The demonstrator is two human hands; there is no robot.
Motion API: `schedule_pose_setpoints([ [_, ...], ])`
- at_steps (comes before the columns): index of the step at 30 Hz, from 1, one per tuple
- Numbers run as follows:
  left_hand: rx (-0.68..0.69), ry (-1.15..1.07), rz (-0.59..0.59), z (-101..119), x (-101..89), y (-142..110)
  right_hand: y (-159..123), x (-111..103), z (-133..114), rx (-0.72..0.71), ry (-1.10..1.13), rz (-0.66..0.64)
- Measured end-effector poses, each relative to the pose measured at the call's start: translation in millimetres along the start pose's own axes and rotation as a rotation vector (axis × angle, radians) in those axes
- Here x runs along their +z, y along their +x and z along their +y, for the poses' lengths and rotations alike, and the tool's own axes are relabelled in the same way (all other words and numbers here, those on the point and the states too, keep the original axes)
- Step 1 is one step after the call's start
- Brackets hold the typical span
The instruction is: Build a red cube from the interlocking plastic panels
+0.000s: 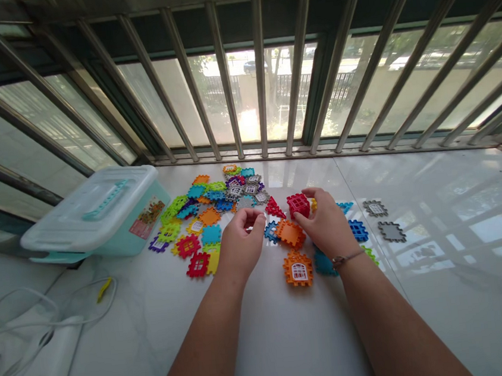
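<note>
My right hand [326, 219] grips a red building block [298, 206], a boxy shape with toothed edges and lattice sides, between thumb and fingers. To its left my left hand [246, 236] is curled, thumb against the fingers, and nothing shows in it. A red triangular piece [274, 207] lies between the hands. Just below the red block sit an orange block [290, 234] and a blue piece [271, 232]. Nearer me lies an orange block with a white window [298, 268]. My right hand and wrist partly cover a teal block [324, 262].
A pile of colourful toothed pieces [216, 195] spreads on the white tiled surface [276, 341] at left. Beside it stands a lidded teal box [115, 220]. Two grey pieces [391, 232] lie at right. Metal bars [262, 79] close off the back; a white cable [63, 321] lies left.
</note>
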State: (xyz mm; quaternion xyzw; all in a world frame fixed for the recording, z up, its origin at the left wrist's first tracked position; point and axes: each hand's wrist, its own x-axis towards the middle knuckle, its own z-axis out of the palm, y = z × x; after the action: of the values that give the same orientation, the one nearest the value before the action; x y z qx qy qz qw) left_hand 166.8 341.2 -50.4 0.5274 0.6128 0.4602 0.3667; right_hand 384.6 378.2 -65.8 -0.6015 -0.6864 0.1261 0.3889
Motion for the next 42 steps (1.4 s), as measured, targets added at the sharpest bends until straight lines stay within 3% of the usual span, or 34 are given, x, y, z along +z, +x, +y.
schedule_pose_setpoints([
  [4,0.081,0.164,-0.039,-6.2,1.4,5.2,0.1,-5.2,-9.3,-0.076,-0.027,0.057],
  [10,0.428,0.439,-0.131,-26.5,10.8,14.1,-2.1,-13.6,-32.3,-0.151,0.003,0.124],
  [16,0.453,0.560,-0.113,-35.4,11.0,21.3,-5.1,-14.0,-41.2,-0.188,0.038,0.139],
  [21,0.344,0.718,-0.013,-27.1,2.0,15.9,-7.0,-13.2,-48.2,-0.244,0.073,0.118],
  [27,-0.149,1.024,0.242,-12.3,-22.3,0.8,-13.8,-15.9,-64.7,-0.277,0.093,0.015],
  [31,-0.359,0.983,0.262,-6.9,-50.7,1.5,-18.2,-16.9,-75.1,-0.296,0.084,-0.038],
  [35,-0.372,1.052,0.117,-3.9,-61.5,-0.7,-21.0,-15.5,-80.1,-0.304,0.091,-0.100],
  [39,-0.300,1.219,0.148,-3.9,-60.5,-5.2,-22.8,-13.7,-81.2,-0.289,0.104,-0.148],
  [42,-0.294,1.185,0.113,-10.9,-63.8,-5.2,-24.2,-12.6,-81.3,-0.278,0.106,-0.163],
])
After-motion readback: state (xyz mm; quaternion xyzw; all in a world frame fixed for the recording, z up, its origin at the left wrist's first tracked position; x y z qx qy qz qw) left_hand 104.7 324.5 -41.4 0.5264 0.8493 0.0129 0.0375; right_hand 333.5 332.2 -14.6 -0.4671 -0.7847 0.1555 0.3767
